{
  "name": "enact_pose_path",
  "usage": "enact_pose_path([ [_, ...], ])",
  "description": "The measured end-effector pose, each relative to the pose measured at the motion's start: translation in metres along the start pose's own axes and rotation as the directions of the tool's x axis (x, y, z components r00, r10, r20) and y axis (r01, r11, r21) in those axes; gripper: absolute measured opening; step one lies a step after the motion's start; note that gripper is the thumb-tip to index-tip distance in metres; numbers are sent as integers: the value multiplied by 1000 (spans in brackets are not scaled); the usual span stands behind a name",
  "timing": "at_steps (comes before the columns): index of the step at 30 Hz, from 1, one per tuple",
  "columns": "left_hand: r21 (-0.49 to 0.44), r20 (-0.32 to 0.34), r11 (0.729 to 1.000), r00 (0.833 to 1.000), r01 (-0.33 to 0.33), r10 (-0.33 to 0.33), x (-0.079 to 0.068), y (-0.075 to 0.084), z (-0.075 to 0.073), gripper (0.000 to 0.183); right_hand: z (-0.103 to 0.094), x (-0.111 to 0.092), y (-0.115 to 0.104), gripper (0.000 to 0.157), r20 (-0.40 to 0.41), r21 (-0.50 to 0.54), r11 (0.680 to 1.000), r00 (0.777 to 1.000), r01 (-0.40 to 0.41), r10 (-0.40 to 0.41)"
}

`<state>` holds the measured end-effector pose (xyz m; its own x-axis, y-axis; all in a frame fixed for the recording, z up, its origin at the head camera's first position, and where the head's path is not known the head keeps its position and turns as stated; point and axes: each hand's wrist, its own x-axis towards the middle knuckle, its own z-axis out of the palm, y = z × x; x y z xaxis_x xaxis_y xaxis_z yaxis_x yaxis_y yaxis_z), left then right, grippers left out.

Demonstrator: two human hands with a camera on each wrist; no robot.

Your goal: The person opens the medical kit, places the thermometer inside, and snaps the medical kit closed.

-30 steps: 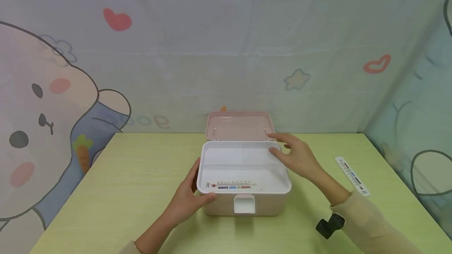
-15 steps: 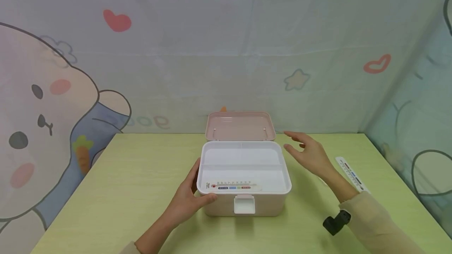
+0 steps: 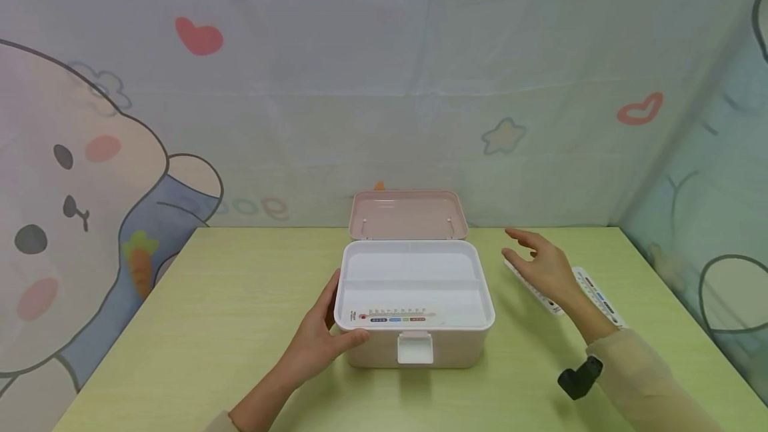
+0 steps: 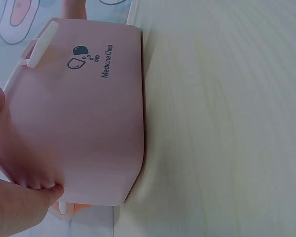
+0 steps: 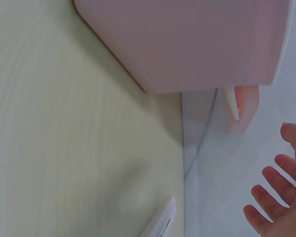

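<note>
A pink medicine chest (image 3: 459,349) stands mid-table, its lid (image 3: 408,215) tipped back. Its white tray (image 3: 444,293) holds a thermometer strip (image 3: 396,316) along the front. My left hand (image 3: 312,349) grips the chest's left side, thumb at the front rim; the left wrist view shows "Medicine Chest" printed on the front face (image 4: 89,113). To the right of the chest, my right hand (image 3: 547,272) hovers with spread, relaxed fingers, holding nothing. Partly hidden below it lies a second thermometer strip (image 3: 543,298), whose end (image 5: 162,217) shows in the right wrist view.
Farther right on the table (image 3: 240,299) lies a third thermometer strip (image 3: 600,299), partly covered by the right forearm. A black wrist camera (image 3: 579,379) hangs from the right sleeve. Behind the table rises a printed cloth backdrop (image 3: 324,85).
My right hand has drawn back from the tray's right rim and moved right, over the table. The thermometer strip below it has come into view. My left hand stays at the chest.
</note>
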<state>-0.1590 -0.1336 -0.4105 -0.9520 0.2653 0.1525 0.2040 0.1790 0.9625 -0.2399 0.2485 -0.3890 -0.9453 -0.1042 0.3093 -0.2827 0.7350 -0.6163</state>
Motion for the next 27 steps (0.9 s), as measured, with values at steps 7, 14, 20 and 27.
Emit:
enact_pose_path([
  [7,2,-7,1000,1000,14,-14,0,0,0,106,2,-4,15,53,-4,-3,1000,1000,-26,26],
  [14,1,-6,1000,1000,11,-11,0,0,0,107,1,-9,29,54,2,-14,998,998,-57,57],
  [20,6,-6,1000,1000,6,-6,0,-1,0,107,4,-12,42,57,8,-64,995,997,-74,75],
  [27,7,-7,1000,1000,9,-9,0,-1,0,106,11,-13,55,57,7,-112,990,997,-80,82],
])
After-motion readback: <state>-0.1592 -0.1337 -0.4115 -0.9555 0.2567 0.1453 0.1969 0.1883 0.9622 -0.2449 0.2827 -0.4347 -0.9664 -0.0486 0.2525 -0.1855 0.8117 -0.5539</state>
